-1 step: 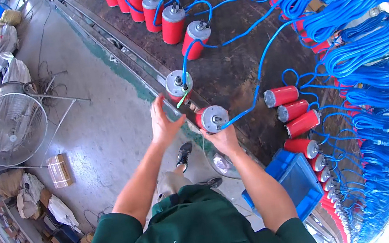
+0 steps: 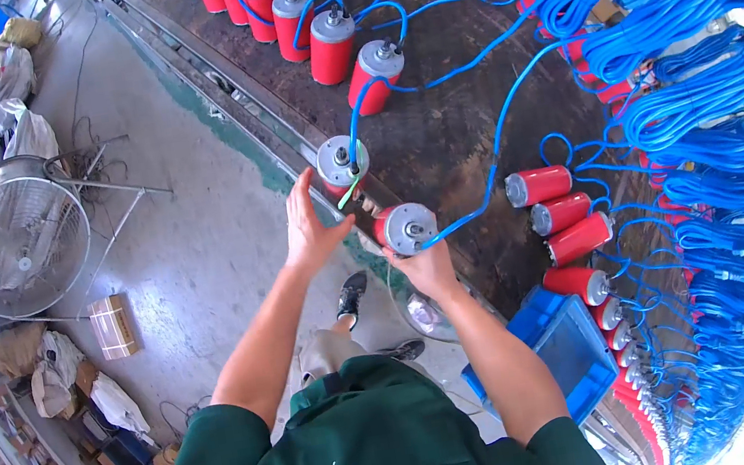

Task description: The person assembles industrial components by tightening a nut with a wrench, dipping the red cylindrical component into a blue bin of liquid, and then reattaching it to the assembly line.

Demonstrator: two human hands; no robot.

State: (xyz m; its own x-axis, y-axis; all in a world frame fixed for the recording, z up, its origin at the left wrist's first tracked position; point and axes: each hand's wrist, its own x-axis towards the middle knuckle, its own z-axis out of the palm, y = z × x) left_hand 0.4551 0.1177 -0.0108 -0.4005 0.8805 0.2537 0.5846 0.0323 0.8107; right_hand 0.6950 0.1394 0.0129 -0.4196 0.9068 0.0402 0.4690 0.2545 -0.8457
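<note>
My right hand [image 2: 428, 269] is wrapped round the lower side of a red cylindrical motor [image 2: 412, 227] with a grey metal end cap at the workbench edge. From that cap a blue cable [image 2: 495, 156] runs off to the right. Close to a second red motor [image 2: 342, 158], my left hand [image 2: 311, 232] has its fingers spread, thumb stretched toward the gap between the two motors; whether a fingertip touches it I cannot tell. A blue cable joins this motor's top, and a short green-yellow wire [image 2: 348, 192] sticks out beside it.
More red motors [image 2: 332, 46] with blue cables stand along the dark bench [image 2: 460, 113]; several others lie on their sides [image 2: 575, 239]. Coiled blue cables [image 2: 689, 103] pile up at the right. A blue crate [image 2: 571, 352] is near my right arm. A large fan [image 2: 24, 236] stands on the floor.
My left hand has shifted very slightly up toward the second motor. My right hand stays on its motor.
</note>
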